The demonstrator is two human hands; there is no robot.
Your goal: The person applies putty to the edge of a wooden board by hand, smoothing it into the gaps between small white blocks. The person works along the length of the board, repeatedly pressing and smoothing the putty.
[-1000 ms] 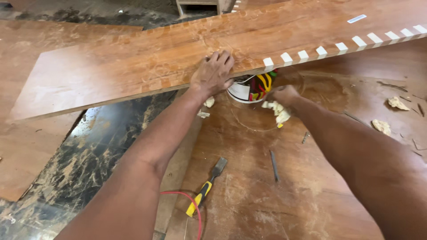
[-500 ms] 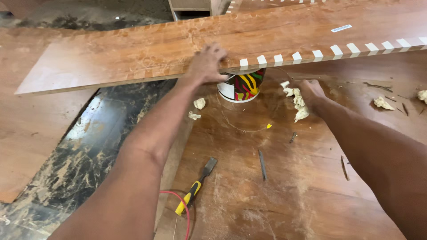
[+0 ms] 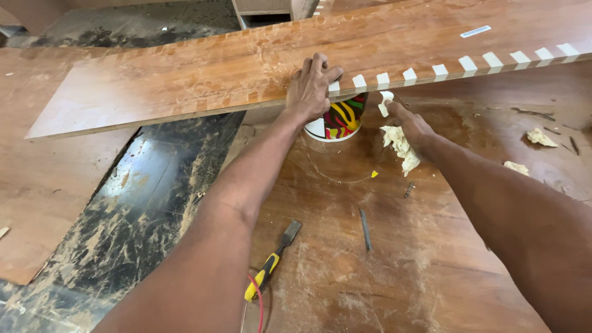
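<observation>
A long brown wood-grain board lies across the view, propped on a round tub with colourful stripes. Several short strips of pale tape line the board's near edge. My left hand lies flat on the board at that edge, fingers spread. My right hand reaches under the edge beside the tub, pinching a small pale strip at its fingertips, with a crumpled wad of pale tape against the palm.
A yellow-handled chisel lies near my left forearm beside a red cable. A dark nail-like rod and pale scraps rest on the brown sheet. Dark marbled floor shows at the left.
The view has shifted, so the board and tub sit further right. My left hand stays on the board edge. My right hand has lifted from the scraps toward the board's edge with a pale strip.
</observation>
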